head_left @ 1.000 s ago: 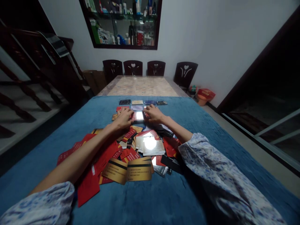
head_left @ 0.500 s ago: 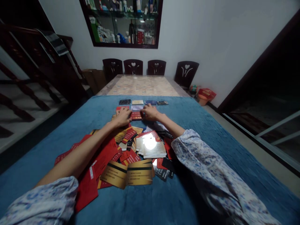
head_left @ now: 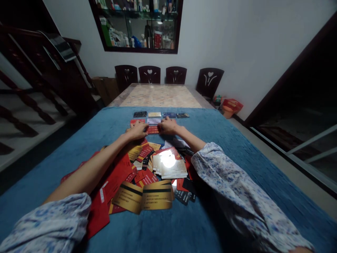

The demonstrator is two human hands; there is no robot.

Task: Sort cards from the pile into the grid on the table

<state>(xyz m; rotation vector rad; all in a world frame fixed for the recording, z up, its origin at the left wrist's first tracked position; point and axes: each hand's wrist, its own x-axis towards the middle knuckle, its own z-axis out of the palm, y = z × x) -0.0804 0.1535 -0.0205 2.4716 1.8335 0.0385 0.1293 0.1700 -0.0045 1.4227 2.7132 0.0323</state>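
A red card (head_left: 153,130) lies in the front of the laid-out cards, with one of my hands at each short end. My left hand (head_left: 138,131) has its curled fingers against the card's left edge. At the right edge, the bent fingers of my right hand (head_left: 168,126) pinch in on it. Just beyond are a pale lilac card (head_left: 153,121) and another red card (head_left: 137,121) partly behind my left hand. Nearer me is a loose heap with gold cards (head_left: 157,195), white cards (head_left: 173,170) under a bright glare, and a red envelope (head_left: 98,214).
A far row holds a black card stack (head_left: 140,114), a cream stack (head_left: 154,114), a blue stack (head_left: 169,115) and a dark stack (head_left: 182,115). Blue cloth (head_left: 237,168) covers the near table. Several chairs (head_left: 149,74) stand behind it.
Both hands stay at the ends of the red card, with only slight finger shifts. My forearms have moved a little; the cards look the same.
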